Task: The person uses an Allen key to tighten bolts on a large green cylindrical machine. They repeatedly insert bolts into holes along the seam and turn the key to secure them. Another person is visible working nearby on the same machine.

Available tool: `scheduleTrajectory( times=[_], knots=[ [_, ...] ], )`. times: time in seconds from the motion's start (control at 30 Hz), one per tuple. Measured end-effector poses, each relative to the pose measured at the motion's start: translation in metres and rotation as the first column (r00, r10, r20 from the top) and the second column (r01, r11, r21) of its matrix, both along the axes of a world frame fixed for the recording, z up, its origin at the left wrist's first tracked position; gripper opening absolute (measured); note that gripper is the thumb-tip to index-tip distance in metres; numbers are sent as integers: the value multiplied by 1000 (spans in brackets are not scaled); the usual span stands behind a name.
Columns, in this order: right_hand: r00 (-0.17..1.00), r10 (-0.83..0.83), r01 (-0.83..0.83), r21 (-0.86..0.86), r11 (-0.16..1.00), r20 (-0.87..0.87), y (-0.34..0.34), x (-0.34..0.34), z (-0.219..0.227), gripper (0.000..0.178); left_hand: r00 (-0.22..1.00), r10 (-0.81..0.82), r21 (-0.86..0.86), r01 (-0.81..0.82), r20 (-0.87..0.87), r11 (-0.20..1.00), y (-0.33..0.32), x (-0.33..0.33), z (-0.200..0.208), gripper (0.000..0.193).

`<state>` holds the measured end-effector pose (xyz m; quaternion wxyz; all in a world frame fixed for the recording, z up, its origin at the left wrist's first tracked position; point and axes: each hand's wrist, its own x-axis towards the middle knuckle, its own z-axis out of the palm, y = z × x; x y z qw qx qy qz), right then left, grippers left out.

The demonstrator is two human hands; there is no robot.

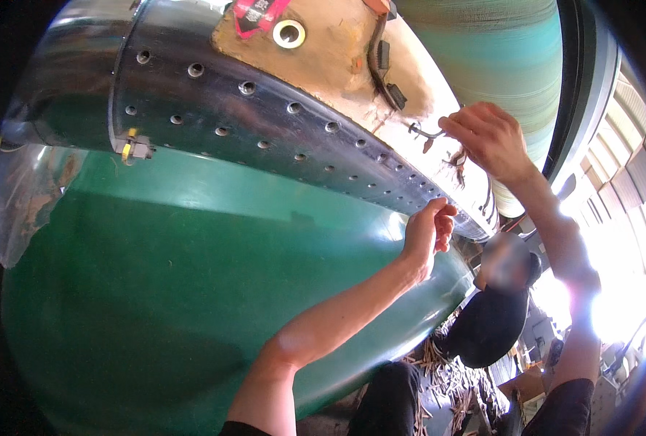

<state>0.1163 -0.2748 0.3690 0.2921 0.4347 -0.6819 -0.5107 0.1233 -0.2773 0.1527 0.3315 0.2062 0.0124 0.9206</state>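
Observation:
My right hand (486, 142) is raised over a tan surface, its fingers pinched on a small dark bent metal rod (427, 133). The rod's exact kind is unclear. Lower and to the left, my left hand (428, 236) is curled beside the far end of the shiny metal plate (214, 98), which has rows of round holes. Whatever its fingers may hold is hidden. The tan surface (330, 62) above the plate carries a roll of tape (289, 33), a dark brush-like strip (382, 69) and small dark pieces (456, 163) near my right hand.
A large glossy green curved surface (156, 276) fills the space below the plate. Behind stands a big greenish roller (497, 58). A yellow-and-grey clip (135, 147) sits on the plate's lower edge. Another person (490, 320) in dark clothing is near the far end, by scattered thin strips (461, 396).

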Motion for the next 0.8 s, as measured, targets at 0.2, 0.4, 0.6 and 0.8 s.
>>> scheduleTrajectory(
  times=[0.2,0.4,0.6,0.8],
  knots=[
    [959,-68,178,-397,900,275,1,-11,-29,13,895,184,-47,-221,-408,974,-25,22,-1,30],
    [972,234,58,-990,-129,26,21,-24,-171,36,177,824,720,-413,-538,558,-86,125,33,21],
    [759,609,608,-82,-790,-229,-149,1,-166,28,-229,822,852,-183,-521,490,-131,161,38,21],
    [621,752,648,-395,-652,-222,-80,16,-122,22,-14,733,716,-229,-680,660,-104,162,26,30]
  ],
)
